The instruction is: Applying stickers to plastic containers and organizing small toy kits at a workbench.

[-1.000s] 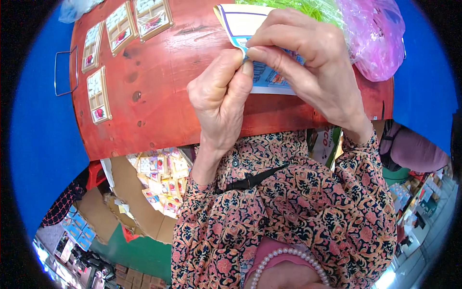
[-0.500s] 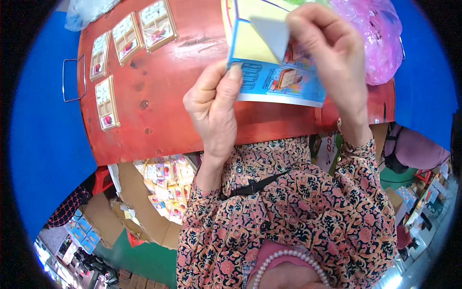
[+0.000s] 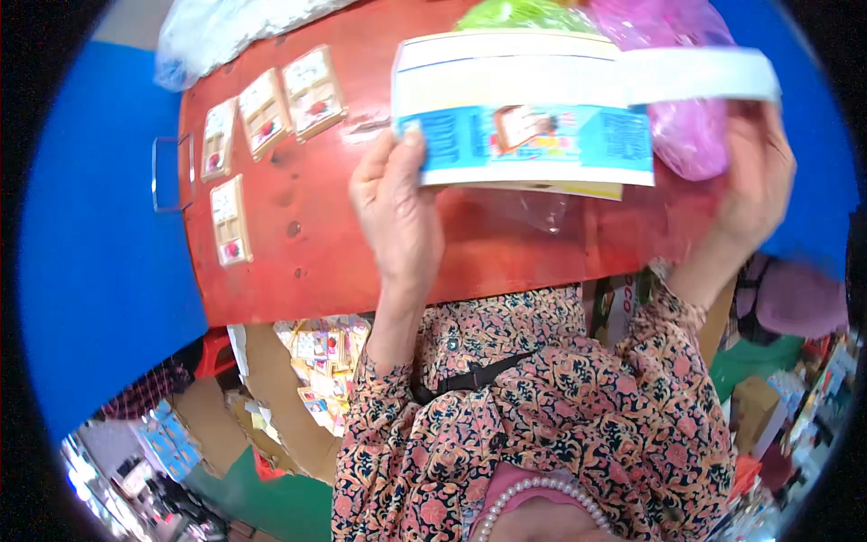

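Over the red table, my left hand (image 3: 397, 203) pinches the left edge of a folded printed cardboard sheet (image 3: 533, 144) between thumb and fingers. The sheet has a pale upper panel and a blue band with a product picture. A white flap (image 3: 700, 74) extends from its right side. My right hand (image 3: 757, 181) is at the flap's far right end, its fingertips partly hidden behind it and blurred; it seems to grip that end. Some yellow shows under the sheet's lower edge.
Several small wooden trays (image 3: 229, 226) with white tiles and a red berry picture lie on the left of the red table (image 3: 334, 244). Pink (image 3: 686, 144) and green plastic bags (image 3: 519, 14) sit at the far right. Below the table, an open carton (image 3: 280, 388) holds more colourful pieces.
My right hand has moved right and slightly down, drawing the flap out sideways. The sheet now lies wider and more level. My left hand keeps its pinch; the whole view has shifted a little.
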`<state>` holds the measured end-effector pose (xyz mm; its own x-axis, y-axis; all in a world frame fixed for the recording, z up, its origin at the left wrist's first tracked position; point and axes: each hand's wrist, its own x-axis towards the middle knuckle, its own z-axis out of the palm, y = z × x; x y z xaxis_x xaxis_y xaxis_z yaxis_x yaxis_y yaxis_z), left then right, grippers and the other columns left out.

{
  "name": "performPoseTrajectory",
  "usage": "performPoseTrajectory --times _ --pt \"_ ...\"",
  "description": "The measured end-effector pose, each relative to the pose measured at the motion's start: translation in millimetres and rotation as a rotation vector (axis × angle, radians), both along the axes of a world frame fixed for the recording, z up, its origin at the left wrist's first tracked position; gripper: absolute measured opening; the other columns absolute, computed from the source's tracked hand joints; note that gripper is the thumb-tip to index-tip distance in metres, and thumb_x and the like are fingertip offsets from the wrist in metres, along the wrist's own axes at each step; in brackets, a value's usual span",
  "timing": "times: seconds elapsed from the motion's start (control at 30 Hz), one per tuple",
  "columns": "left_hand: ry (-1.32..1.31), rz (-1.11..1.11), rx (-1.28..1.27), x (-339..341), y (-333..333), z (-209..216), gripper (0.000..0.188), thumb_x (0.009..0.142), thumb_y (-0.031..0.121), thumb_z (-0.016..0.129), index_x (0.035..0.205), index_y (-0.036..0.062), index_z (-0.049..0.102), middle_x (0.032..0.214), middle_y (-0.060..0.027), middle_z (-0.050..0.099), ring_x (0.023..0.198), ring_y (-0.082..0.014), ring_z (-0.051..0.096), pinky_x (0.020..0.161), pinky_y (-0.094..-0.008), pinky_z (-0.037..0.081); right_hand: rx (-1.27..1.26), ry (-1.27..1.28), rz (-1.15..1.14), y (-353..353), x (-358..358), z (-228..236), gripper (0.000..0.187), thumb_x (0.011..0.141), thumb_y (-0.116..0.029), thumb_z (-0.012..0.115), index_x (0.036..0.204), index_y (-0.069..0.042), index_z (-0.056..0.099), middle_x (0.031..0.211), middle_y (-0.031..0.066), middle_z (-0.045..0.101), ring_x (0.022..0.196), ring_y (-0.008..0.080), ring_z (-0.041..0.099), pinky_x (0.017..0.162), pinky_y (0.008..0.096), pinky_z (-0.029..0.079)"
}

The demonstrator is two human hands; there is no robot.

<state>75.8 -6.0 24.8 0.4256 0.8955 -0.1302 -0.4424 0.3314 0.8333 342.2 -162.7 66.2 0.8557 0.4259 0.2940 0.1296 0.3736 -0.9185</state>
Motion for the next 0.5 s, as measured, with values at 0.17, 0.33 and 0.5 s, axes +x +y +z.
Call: performPoseTrajectory --times 0.17,0.33,0.5 --pt "-0.008 -0.042 0.187 39 26 -6 0.018 0.091 0.012 0.054 0.097 -0.0025 0.063 0.083 -0.0044 0.064 0.073 -0.0104 0.060 0.062 -0.0267 0.047 -0.685 -0.679 -0.267 -76 42 22 0.039 0.094 -0.007 0.042 0.129 0.010 0.038 0.135 0.0202 0.041 0.127 0.0300 0.037 0.109 0.0432 0.027" --pt "0.876 0.150 1.006 49 44 -10 0.019 0.087 0.007 0.051 0.098 -0.0067 0.058 0.094 -0.0194 0.058 0.081 -0.0298 0.055 0.069 -0.0377 0.045 -0.160 -0.124 -0.213 -103 65 13 0.035 0.095 -0.007 0.042 0.125 0.011 0.042 0.130 0.0175 0.046 0.121 0.0248 0.042 0.105 0.0362 0.031" --pt "1.103 0.487 1.852 -60 98 -37 0.035 0.079 0.001 0.061 0.112 -0.0050 0.050 0.109 -0.0201 0.050 0.091 -0.0364 0.051 0.078 -0.0449 0.043 -0.121 0.037 -0.037 -84 39 -1 0.032 0.095 -0.007 0.043 0.121 0.012 0.046 0.126 0.0148 0.050 0.116 0.0196 0.047 0.102 0.0292 0.035"
